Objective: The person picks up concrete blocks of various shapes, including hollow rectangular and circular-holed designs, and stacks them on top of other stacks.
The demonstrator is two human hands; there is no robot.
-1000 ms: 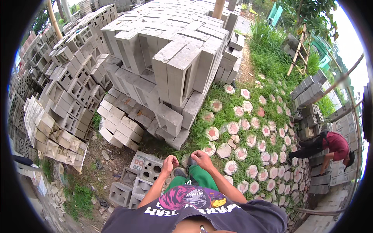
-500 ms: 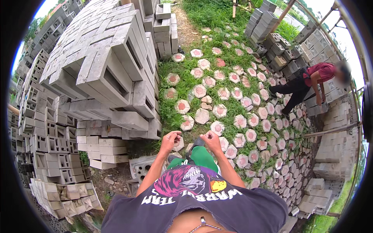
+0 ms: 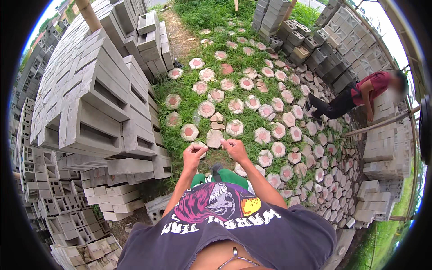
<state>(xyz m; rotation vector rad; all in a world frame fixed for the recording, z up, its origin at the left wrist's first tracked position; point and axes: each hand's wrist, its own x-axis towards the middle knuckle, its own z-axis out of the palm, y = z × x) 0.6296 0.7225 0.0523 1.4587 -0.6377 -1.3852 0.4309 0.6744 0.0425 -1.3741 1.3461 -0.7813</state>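
Observation:
My left hand (image 3: 194, 154) is in front of my body with its thumb and fingers drawn together. A short gap to the right, my right hand (image 3: 235, 150) is closed in much the same pinch. Whatever the fingertips hold, if anything, is too small to make out. Beyond and between the hands lies a pale hexagonal paving stone (image 3: 214, 139) in the grass. One of my dark shoes (image 3: 217, 168) shows below the hands, under green trousers (image 3: 235, 179).
Stacked hollow concrete blocks (image 3: 96, 105) rise close on my left. Hexagonal pavers with reddish centres (image 3: 235, 128) spread ahead and right. A person in a red shirt (image 3: 375, 85) bends at the right, near more stacked blocks (image 3: 382, 155). A bamboo pole (image 3: 87, 15) stands at upper left.
My view has shifted forward and to the right, and the block stack now appears farther left. Both hands stay pinched and raised. The other person has bent lower.

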